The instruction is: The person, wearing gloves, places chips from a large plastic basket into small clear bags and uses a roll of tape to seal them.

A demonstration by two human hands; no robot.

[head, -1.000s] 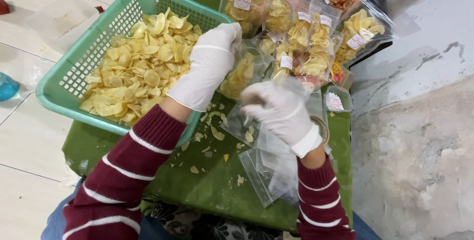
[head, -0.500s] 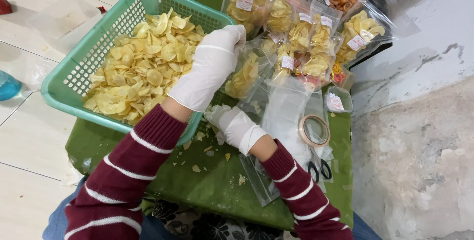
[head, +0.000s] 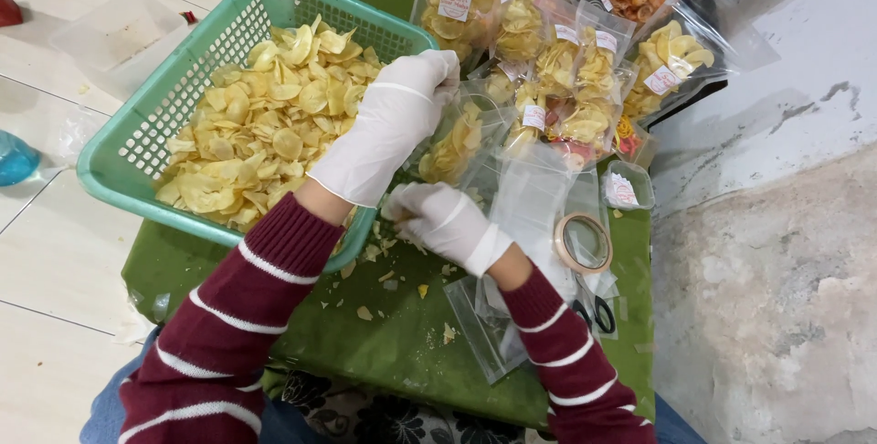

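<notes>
head | clear chip bag (head: 461,138): part-filled, yellow | left hand (head: 393,124) pinches its top | right hand (head: 443,220) loosely curled, holds nothing

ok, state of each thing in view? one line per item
left hand: gloved, gripping the rim of an open bag
clear bag: open, partly filled with chips
right hand: gloved, fingers curled beside the basket
green basket: upright, heaped with chips
packed bags: closed, labelled, piled
tape roll: lying flat
empty bags: flat, unfilled
</notes>
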